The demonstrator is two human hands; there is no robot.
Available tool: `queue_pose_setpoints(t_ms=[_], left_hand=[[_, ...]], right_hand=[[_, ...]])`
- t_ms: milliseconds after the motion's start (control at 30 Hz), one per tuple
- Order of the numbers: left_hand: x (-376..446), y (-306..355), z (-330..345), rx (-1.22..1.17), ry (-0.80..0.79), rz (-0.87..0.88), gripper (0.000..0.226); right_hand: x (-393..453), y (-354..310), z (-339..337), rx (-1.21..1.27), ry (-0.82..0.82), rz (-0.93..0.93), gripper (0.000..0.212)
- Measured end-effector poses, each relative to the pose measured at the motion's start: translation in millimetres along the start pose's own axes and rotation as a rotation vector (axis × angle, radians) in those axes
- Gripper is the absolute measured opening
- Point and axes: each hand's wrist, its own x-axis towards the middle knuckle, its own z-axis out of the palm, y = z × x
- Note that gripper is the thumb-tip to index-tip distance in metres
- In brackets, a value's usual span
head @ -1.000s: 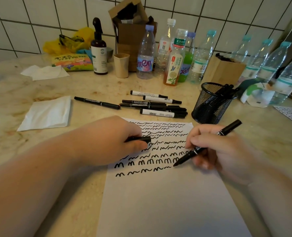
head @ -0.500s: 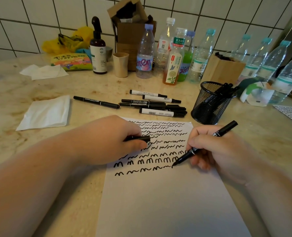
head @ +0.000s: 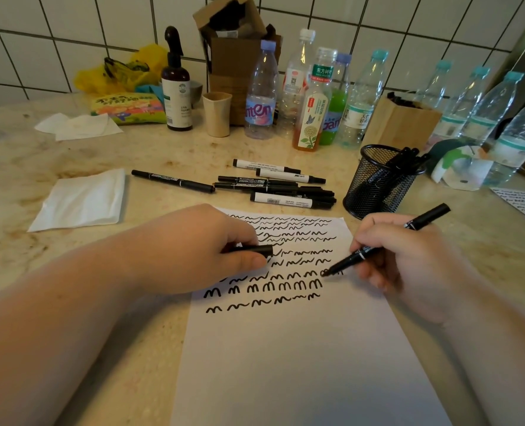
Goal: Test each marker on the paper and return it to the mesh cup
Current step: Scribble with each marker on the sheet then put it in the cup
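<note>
Fingers first: your right hand (head: pixel 408 262) curls round the marker (head: pixel 387 241) in a writing grip, thumb and forefinger pinching the barrel low down. Its nib sits down and to the left of your fingertips, touching the paper (head: pixel 285 348) at the right end of a row of squiggles. The barrel's long axis runs from that nib up and to the right, past your knuckles, with its back end pointing toward the mesh cup (head: pixel 378 182).

Your left hand (head: pixel 200 250) rests on the sheet's left side, fingers and thumb closed round the black cap (head: pixel 255 249), whose free end points right, toward the nib and well apart from it. So the recapping, by my reading, means bringing nib and cap together across the written rows.

Beyond your right fingers, just past the paper's far corner, stands the mesh cup with several markers already inside; your right hand is the nearer one. Farther left of it lies the cluster of loose markers (head: pixel 279 189), apparently awaiting their turn.
</note>
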Motion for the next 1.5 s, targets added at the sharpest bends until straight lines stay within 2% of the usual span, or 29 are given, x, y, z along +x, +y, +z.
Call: queue_pose_setpoints(t_ms=[133,233,367,433,500,567,700,867,967,1133,1300,1400,1500], left_hand=[[0.1,1.7,0.4,-0.036,0.003,0.013,0.023],[0.2,6.0,-0.3,-0.066,-0.004,0.018,0.01],[0.3,7.9,-0.5,-0.06,0.003,0.008,0.016],[0.4,7.8,-0.3,-0.062,0.007,0.012,0.017],[0.3,7.8,-0.1,-0.068,0.01,0.014,0.016],[0.3,8.2,-0.2,-0.077,0.015,0.015,0.014],[0.0,9.2,0.2,-0.077,0.012,0.032,0.01],[0.6,11.3,0.5,-0.105,0.034,0.038,0.012],[2.2,13.6,0.4,-0.093,0.041,0.027,0.015],[2.6,12.4,1.1,-0.087,0.052,0.017,0.015],[3.1,13.1,2.4,-0.053,0.065,0.015,0.017],[1.8,16.2,1.8,-0.06,0.063,0.021,0.013],[-0.7,15.5,1.7,-0.077,0.081,0.045,0.018]], right_hand=[[0.1,-3.0,1.8,0.124,0.013,-0.032,0.033],[-1.8,-5.4,5.2,0.173,-0.042,-0.063,0.025],[-4.1,-7.7,6.6,0.206,-0.152,-0.096,0.014],[-4.7,-8.3,5.5,0.274,-0.206,-0.094,0.022],[-4.5,-8.2,5.3,0.326,-0.222,-0.08,0.016],[-3.9,-6.1,4.4,0.353,-0.225,-0.073,0.024],[-5.3,-6.2,5.8,0.308,-0.246,-0.074,0.029],[-6.7,-6.6,7.9,0.205,-0.252,-0.1,0.008],[-7.1,-6.1,8.5,0.147,-0.222,-0.11,0.016],[-5.8,-5.7,6.6,0.223,-0.282,-0.035,0.028],[-4.8,-0.8,10.7,0.181,-0.283,-0.057,0.021],[-4.7,0.0,11.9,0.217,-0.341,-0.051,0.019],[-5.4,0.1,10.9,0.281,-0.394,-0.034,0.018]])
